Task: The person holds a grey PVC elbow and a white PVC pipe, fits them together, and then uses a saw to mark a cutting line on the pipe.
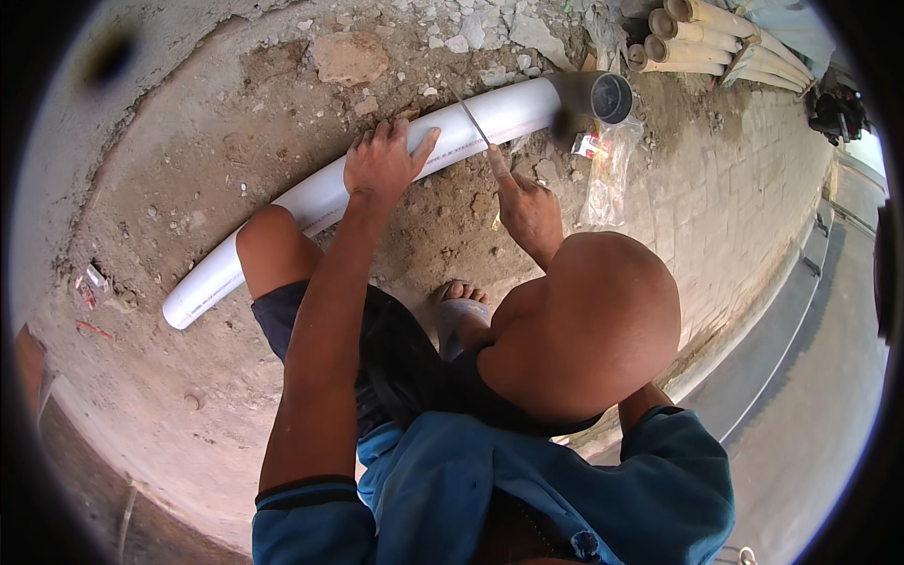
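Note:
A long white plastic pipe (315,193) lies slantwise over the dirt, with a grey elbow fitting (612,98) at its right end. My left hand (384,158) is pressed over the pipe's middle, fingers wrapped across its far side and thumb spread along the top. In my right hand (530,209) is a thin saw blade (471,120), closed in the fingers with the index finger stretched along it. The blade lies across the pipe, to the right of my left hand. Its held end is hidden in my palm. My left knee rests against the pipe.
A flat brown stone (348,58) and rubble lie beyond the pipe. Clear plastic wrapping (607,179) sits beside the elbow. Several bamboo poles (692,42) are stacked at the far right. A brick-paved strip (734,207) runs along the right, next to a grey floor.

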The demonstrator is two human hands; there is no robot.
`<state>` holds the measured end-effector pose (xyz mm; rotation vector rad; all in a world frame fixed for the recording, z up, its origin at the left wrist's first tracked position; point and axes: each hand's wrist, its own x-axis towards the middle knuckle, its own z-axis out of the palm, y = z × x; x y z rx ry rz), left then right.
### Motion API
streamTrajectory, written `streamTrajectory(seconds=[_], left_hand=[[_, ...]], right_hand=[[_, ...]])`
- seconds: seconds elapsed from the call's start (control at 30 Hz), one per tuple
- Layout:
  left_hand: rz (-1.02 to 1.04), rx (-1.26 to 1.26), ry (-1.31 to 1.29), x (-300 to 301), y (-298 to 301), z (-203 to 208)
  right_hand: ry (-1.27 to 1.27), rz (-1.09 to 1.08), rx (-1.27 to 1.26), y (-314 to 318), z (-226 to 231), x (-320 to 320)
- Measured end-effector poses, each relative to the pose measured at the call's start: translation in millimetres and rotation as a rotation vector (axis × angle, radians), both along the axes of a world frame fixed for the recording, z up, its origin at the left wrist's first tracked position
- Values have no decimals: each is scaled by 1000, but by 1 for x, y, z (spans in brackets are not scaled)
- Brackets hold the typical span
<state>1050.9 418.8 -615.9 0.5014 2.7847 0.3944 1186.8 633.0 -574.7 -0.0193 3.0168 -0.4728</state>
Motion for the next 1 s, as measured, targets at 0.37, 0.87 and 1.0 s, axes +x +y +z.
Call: streamTrajectory(seconds=[0.37,0.87,1.0], left_hand=[[44,0,-101,-1,-1,4],[14,-36,-113,-12,10,17],[39,34,7,-8,-2,7]], right_hand=[[-100,-21,44,-12,2,-4],[103,35,95,-7,-17,-78],[58,45,11,-12,1,-21]])
